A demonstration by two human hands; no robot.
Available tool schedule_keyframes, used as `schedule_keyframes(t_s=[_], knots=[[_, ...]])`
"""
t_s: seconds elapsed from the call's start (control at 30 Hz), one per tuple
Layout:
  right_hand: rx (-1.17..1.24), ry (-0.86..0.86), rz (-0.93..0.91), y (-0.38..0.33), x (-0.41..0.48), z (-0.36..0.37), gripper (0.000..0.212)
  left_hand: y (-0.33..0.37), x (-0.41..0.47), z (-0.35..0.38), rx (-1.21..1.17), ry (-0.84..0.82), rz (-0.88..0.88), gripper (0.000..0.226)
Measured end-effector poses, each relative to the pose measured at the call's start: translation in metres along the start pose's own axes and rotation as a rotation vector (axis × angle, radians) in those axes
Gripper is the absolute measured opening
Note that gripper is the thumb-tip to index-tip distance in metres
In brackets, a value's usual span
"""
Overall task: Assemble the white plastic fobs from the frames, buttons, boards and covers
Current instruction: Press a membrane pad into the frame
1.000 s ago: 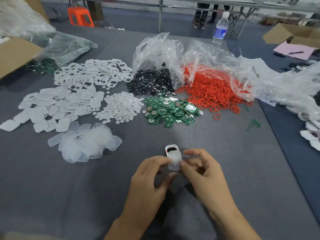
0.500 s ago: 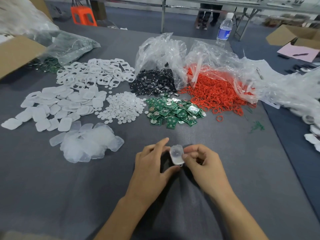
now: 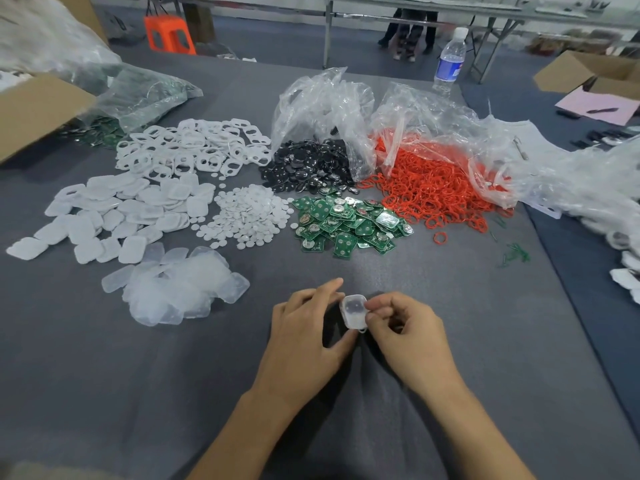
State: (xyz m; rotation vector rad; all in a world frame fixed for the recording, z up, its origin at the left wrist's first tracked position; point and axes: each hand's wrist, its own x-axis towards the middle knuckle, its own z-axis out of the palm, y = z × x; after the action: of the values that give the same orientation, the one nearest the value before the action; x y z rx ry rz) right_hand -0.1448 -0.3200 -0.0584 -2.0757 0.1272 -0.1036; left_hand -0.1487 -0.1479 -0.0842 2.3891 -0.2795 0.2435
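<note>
A grey cloth-covered table (image 3: 104, 375) fills the view, and crumpled clear plastic bags (image 3: 325, 109) stand open along its far half. From the right-hand bag spills the widest heap, thin red rings (image 3: 433, 181). To the left lie flat white covers (image 3: 114, 213), and beyond them white frames (image 3: 194, 147) with cut-out windows. Nearer the person sits a mound of cloudy translucent covers (image 3: 173, 289). In the middle are green boards (image 3: 346, 223) with silver round cells, glossy black buttons (image 3: 311, 168) pouring from the middle bag, and a patch of small white discs (image 3: 249, 216). Both bare forearms reach in from the near edge. The left hand (image 3: 304, 341) takes the fob (image 3: 354, 310) from its left side, thumb under the near corner and fingers along the far edge, the index finger reaching out past it. The right hand (image 3: 408, 334) is curled, its fingertips pinching the fob's right edge. The fob is held just above the cloth at the near centre of the table, well apart from every heap. It is a small rounded rectangle of milky white plastic, its broad face turned up, a dark round shape showing dimly through the face, and a little white loop juts from its near end.
</note>
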Motion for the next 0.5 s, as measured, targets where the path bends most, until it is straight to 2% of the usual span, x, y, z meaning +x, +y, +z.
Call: schedule_keyframes(t_s=[0.33,0.5], knots=[[-0.046,0.068,-0.078,0.0023,-0.0012,0.0014,0.036,-0.0007,0.0008,0.0008,0.005,0.006,0.007,0.068],[-0.075,0.071,-0.069,0.0053,0.0006,0.0029,0.028,-0.0014,0.0007,0.0027,0.007,0.015,0.005,0.066]])
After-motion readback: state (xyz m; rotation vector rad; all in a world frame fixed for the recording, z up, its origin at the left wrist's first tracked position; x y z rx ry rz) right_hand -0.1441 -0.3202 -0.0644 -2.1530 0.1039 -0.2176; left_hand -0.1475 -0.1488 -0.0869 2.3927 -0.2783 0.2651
